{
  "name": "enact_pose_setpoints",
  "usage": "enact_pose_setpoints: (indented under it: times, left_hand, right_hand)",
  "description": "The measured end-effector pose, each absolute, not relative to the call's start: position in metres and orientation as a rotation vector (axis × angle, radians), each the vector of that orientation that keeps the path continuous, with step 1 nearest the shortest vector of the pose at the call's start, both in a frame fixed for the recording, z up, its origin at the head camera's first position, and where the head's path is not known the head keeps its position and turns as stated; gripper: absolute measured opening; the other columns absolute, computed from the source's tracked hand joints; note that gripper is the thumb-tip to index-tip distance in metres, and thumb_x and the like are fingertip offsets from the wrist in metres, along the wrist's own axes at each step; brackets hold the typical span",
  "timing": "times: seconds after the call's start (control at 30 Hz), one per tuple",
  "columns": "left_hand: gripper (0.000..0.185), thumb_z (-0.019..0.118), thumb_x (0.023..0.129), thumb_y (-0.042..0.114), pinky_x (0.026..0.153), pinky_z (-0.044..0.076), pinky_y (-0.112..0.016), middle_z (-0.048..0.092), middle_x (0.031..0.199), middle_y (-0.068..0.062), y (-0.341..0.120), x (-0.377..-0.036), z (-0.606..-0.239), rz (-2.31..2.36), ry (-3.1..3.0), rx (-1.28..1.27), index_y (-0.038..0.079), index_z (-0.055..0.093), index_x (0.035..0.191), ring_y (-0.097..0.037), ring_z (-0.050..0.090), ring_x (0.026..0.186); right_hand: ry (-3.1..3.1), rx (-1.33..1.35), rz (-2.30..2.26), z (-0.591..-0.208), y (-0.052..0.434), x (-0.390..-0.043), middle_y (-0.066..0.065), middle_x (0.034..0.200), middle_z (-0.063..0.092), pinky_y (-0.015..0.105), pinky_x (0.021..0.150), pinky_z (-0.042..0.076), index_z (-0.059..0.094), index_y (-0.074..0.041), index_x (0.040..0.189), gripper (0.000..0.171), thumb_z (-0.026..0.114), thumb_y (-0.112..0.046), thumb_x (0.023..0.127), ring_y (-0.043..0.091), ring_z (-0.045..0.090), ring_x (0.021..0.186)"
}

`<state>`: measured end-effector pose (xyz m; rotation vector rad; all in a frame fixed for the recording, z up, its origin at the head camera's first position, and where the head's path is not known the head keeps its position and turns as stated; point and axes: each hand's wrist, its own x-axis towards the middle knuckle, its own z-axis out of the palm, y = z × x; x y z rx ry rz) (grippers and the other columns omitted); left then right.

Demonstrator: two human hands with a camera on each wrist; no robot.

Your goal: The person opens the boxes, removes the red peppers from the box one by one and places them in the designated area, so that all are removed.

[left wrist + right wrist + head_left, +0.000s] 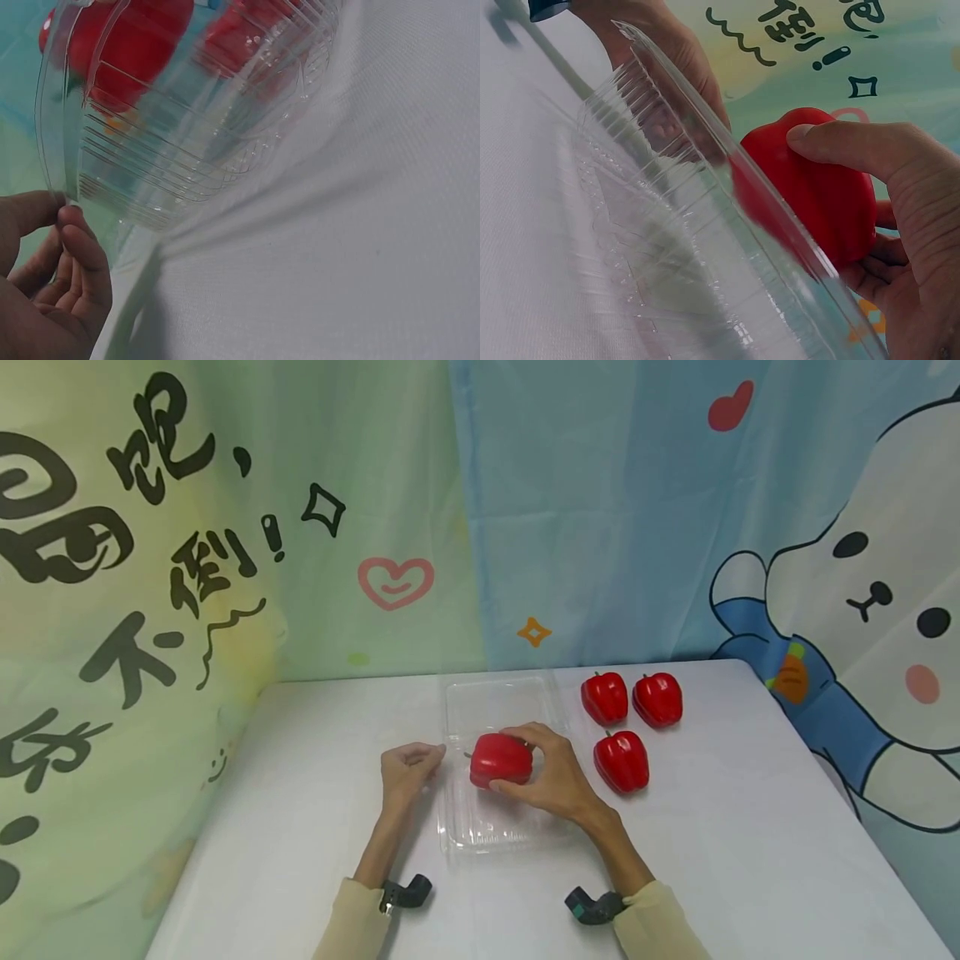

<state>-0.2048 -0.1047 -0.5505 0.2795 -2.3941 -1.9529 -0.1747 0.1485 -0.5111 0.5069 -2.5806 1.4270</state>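
Observation:
My right hand (543, 772) grips a red bell pepper (501, 759) and holds it over the clear plastic clamshell box (480, 835) in the middle of the table. In the right wrist view the thumb (855, 146) lies across the pepper (817, 191), just above the box rim (727, 157). My left hand (408, 766) pinches the box's left rim (60, 161) between thumb and fingertips (75, 232). The box lid (498, 702) lies open toward the back. Three more red bell peppers (621, 760) (604, 697) (657, 699) sit on the table right of the box.
A white table (750, 827) carries everything. Printed curtains (225, 527) hang close behind and to both sides. The table's right edge runs diagonally at the far right (847, 802). Bare tabletop lies left of the box and near the front.

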Motion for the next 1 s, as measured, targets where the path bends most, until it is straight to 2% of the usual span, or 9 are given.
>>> enact_pose_setpoints:
  times: [0.83,1.0]
  left_hand:
    - [0.024,0.082,0.097,0.022,0.06,0.05,-0.022,0.078,0.076,-0.016,-0.1038,-0.2052,-0.5512,-1.948,-2.377,0.253,-0.002,0.079,0.095,-0.011,0.066,0.064]
    - [0.022,0.082,0.097,0.02,0.06,0.049,-0.021,0.077,0.075,-0.017,-0.1039,-0.2053,-0.5504,-1.924,-2.388,0.238,-0.002,0.08,0.095,-0.011,0.065,0.062]
  right_hand:
    - [-2.548,0.481,1.407,-0.5125,0.1534,-0.1727,0.003,0.133,0.076,0.049,0.094,0.065,0.071,-0.012,0.14,0.077,0.101,-0.028,0.071,0.024,0.072,0.118]
    - [-2.548,0.477,1.4,-0.5131,0.1541,-0.1728,0.002,0.132,0.076,0.048,0.094,0.065,0.071,-0.015,0.14,0.076,0.101,-0.029,0.071,0.023,0.072,0.118]
